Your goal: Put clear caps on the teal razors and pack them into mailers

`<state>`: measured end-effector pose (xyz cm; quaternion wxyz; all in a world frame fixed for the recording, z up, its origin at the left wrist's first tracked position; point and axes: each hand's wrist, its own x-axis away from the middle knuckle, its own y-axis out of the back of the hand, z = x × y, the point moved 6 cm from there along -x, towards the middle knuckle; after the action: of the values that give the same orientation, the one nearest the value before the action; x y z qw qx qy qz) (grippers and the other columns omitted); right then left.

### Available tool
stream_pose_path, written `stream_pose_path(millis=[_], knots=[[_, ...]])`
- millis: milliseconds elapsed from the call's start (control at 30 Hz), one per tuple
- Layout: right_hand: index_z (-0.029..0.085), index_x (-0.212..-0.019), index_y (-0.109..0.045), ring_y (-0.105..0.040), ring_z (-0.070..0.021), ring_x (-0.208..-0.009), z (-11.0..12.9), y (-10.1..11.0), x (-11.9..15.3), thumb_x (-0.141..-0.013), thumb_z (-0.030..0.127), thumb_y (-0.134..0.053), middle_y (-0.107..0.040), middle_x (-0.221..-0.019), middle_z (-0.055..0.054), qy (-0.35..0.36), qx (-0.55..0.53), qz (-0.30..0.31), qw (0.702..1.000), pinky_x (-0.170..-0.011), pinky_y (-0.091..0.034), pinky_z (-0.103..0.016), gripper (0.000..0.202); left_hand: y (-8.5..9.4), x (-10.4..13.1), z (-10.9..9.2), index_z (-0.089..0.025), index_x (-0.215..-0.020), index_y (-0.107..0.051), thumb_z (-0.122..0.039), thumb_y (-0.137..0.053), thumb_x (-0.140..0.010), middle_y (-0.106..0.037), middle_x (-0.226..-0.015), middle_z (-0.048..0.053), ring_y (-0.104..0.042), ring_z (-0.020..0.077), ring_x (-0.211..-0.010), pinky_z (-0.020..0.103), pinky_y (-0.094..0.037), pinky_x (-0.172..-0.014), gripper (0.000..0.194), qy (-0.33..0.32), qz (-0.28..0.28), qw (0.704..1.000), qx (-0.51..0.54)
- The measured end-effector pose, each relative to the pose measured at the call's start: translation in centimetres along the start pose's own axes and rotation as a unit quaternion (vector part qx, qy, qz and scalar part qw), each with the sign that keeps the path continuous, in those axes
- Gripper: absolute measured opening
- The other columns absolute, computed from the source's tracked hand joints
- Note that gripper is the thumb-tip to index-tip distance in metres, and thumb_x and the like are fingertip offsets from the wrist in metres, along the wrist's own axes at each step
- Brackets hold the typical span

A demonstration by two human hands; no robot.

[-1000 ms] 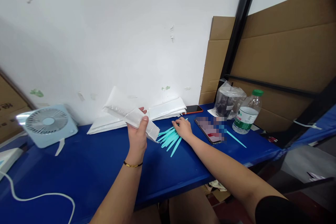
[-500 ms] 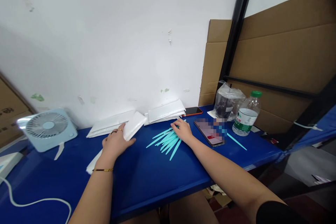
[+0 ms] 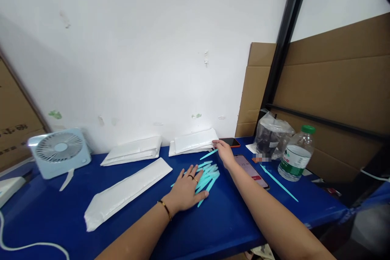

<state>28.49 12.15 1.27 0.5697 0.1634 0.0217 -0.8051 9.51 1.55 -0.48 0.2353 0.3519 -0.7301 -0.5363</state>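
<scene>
My left hand (image 3: pixel 187 189) lies with fingers spread on a loose pile of turquoise sticks (image 3: pixel 210 176) at the middle of the blue table. My right hand (image 3: pixel 224 152) is at the right end of a stack of white packets (image 3: pixel 195 141) by the wall; its thumb and fingers are together, but what they pinch is too small to tell. One turquoise stick (image 3: pixel 209 154) reaches out from beneath that hand. A long white packet (image 3: pixel 128 193) lies slantwise to the left of my left hand, touched by neither hand. Another white packet stack (image 3: pixel 132 151) rests behind it.
A light blue fan (image 3: pixel 61 152) stands at the left, with a white cable (image 3: pixel 36 245) in front. Two phones (image 3: pixel 251 172) (image 3: pixel 232 142), a bagged cup (image 3: pixel 271 136), a green-capped bottle (image 3: pixel 296 156) and a lone turquoise stick (image 3: pixel 280 183) are on the right.
My left hand has let go of the white packet and moved right onto the sticks. My right hand has gone from the pile to the right-hand packet stack. The view has shifted.
</scene>
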Motion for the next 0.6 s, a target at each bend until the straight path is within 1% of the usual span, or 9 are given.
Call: stream_pose_path(millis=[133, 200, 267, 333, 367, 400, 433, 500, 600], knots=[[0.019, -0.09, -0.068, -0.06, -0.0206, -0.084, -0.5, -1.0, 0.9, -0.067, 0.019, -0.046, -0.068, -0.082, -0.002, 0.011, -0.019, 0.052, 0.998, -0.082, -0.042, -0.034, 0.032, 0.0, 2.3, -2.2, -0.03, -0.14, -0.017, -0.058, -0.035, -0.083, -0.015, -0.148, 0.007, -0.013, 0.0277, -0.135, 0.051, -0.01, -0.107, 0.066, -0.097, 0.047, 0.994, 0.0], [0.021, -0.092, -0.067, -0.061, -0.0198, -0.086, -0.5, -2.2, 1.8, -0.066, 0.013, -0.044, -0.068, -0.082, -0.002, 0.013, -0.054, 0.105, 0.993, -0.084, -0.042, -0.035, 0.035, 0.7, 3.0, -2.8, -0.031, -0.139, -0.021, -0.058, -0.039, -0.082, -0.023, -0.146, 0.007, -0.02, 0.0282, -0.133, 0.05, -0.014, -0.107, 0.066, -0.122, 0.037, 0.992, 0.014], [0.021, -0.093, -0.067, -0.061, -0.0192, -0.089, -0.1, -3.5, 2.7, -0.066, 0.01, -0.045, -0.068, -0.085, -0.001, 0.01, -0.1, 0.152, 0.983, -0.088, -0.042, -0.037, 0.036, 2.2, 2.7, -2.1, -0.028, -0.134, -0.033, -0.054, -0.04, -0.083, -0.038, -0.138, 0.009, -0.033, 0.0273, -0.127, 0.046, -0.024, -0.104, 0.058, -0.091, -0.045, 0.994, 0.026], [0.021, -0.094, -0.066, -0.06, -0.0184, -0.094, 0.5, -4.8, 3.7, -0.067, 0.009, -0.049, -0.067, -0.091, -0.002, 0.014, -0.137, 0.179, 0.974, -0.092, -0.04, -0.037, 0.034, 4.0, 1.9, -0.3, -0.022, -0.125, -0.044, -0.047, -0.039, -0.086, -0.05, -0.125, 0.012, -0.044, 0.026, -0.116, 0.042, -0.033, -0.097, 0.047, -0.006, -0.17, 0.985, 0.022], [0.021, -0.095, -0.066, -0.06, -0.018, -0.096, 1.0, -5.4, 4.3, -0.068, 0.01, -0.051, -0.067, -0.095, -0.002, 0.021, -0.15, 0.188, 0.97, -0.094, -0.039, -0.037, 0.032, 4.6, 1.4, 0.7, -0.02, -0.122, -0.046, -0.044, -0.039, -0.087, -0.052, -0.12, 0.012, -0.046, 0.0261, -0.112, 0.042, -0.035, -0.095, 0.043, 0.037, -0.216, 0.976, 0.011], [0.021, -0.096, -0.066, -0.059, -0.0177, -0.098, 1.5, -5.9, 4.8, -0.069, 0.011, -0.053, -0.066, -0.098, -0.002, 0.03, -0.158, 0.196, 0.967, -0.096, -0.038, -0.036, 0.031, 4.9, 0.9, 1.6, -0.019, -0.12, -0.046, -0.042, -0.039, -0.087, -0.054, -0.116, 0.013, -0.048, 0.0265, -0.11, 0.041, -0.036, -0.092, 0.042, 0.064, -0.237, 0.969, 0.0], [0.022, -0.098, -0.066, -0.058, -0.0176, -0.1, 1.9, -6.4, 5.3, -0.071, 0.013, -0.054, -0.066, -0.101, -0.002, 0.04, -0.16, 0.202, 0.965, -0.097, -0.038, -0.036, 0.03, 4.8, 0.2, 2.3, -0.019, -0.118, -0.047, -0.041, -0.039, -0.087, -0.056, -0.112, 0.013, -0.051, 0.0264, -0.105, 0.04, -0.039, -0.088, 0.039, 0.076, -0.229, 0.97, -0.005], [0.024, -0.101, -0.065, -0.056, -0.0179, -0.104, 2.6, -6.9, 6.0, -0.074, 0.017, -0.055, -0.065, -0.106, -0.002, 0.063, -0.141, 0.209, 0.966, -0.099, -0.036, -0.037, 0.03, 3.7, -1.1, 3.4, -0.019, -0.11, -0.05, -0.039, -0.034, -0.089, -0.062, -0.097, 0.011, -0.059, 0.025, -0.091, 0.035, -0.043, -0.075, 0.032, 0.087, -0.169, 0.982, -0.004], [0.026, -0.102, -0.066, -0.054, -0.0198, -0.108, 2.8, -6.2, 5.6, -0.075, 0.021, -0.056, -0.064, -0.109, -0.001, 0.083, -0.093, 0.181, 0.976, -0.103, -0.032, -0.039, 0.029, 2.4, -1.7, 4.4, -0.02, -0.098, -0.051, -0.036, -0.026, -0.092, -0.064, -0.076, 0.007, -0.062, 0.0237, -0.073, 0.031, -0.042, -0.063, 0.03, 0.105, -0.11, 0.988, -0.022]])
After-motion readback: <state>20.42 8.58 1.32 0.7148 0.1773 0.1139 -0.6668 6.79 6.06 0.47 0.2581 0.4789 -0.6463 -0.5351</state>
